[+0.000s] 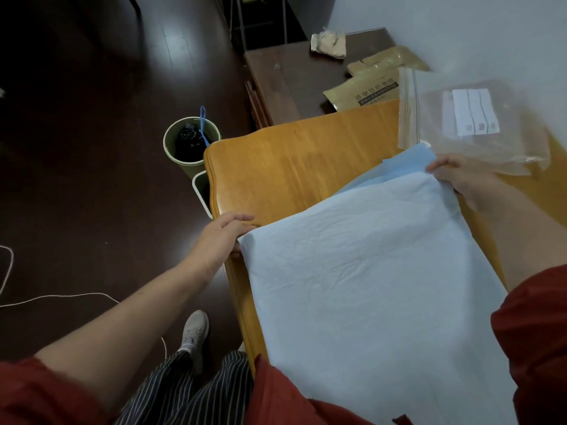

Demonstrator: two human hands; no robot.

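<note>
Light blue cloth point(368, 271) lies spread over the table point(291, 167), running from its near edge toward the far right. Left hand point(224, 237) is at the table's left edge, fingers together and fairly straight, thumb against the cloth's corner; can't tell if it pinches. Right hand point(460, 176) is over the table's far side, fingers curled and pinching the cloth's far corner. Clear plastic bag point(475, 124) is on the table's far right. Green bin point(190, 145) stands on the floor by the table's left corner.
</note>
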